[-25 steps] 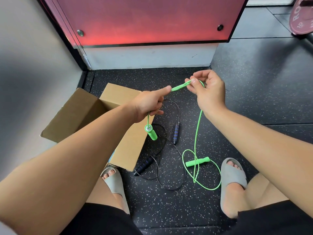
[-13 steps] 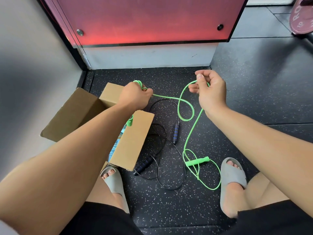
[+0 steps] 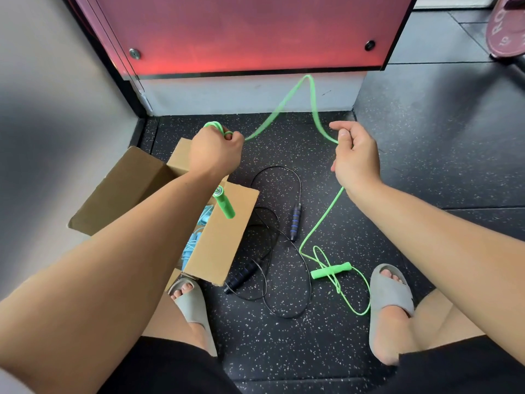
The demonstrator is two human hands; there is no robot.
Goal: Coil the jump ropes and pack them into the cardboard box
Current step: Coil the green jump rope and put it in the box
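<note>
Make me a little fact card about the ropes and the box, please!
Left hand: grips gathered loops of the green jump rope
Right hand: holds the same rope farther along
Hanging handle: green, dangles under the left hand above the cardboard box
Other green handle: lies on the floor amid loose rope
Black jump rope: uncoiled on the floor beside the box
Blue jump rope: inside the box
Progress: blue packed; green partly coiled; black untouched
</note>
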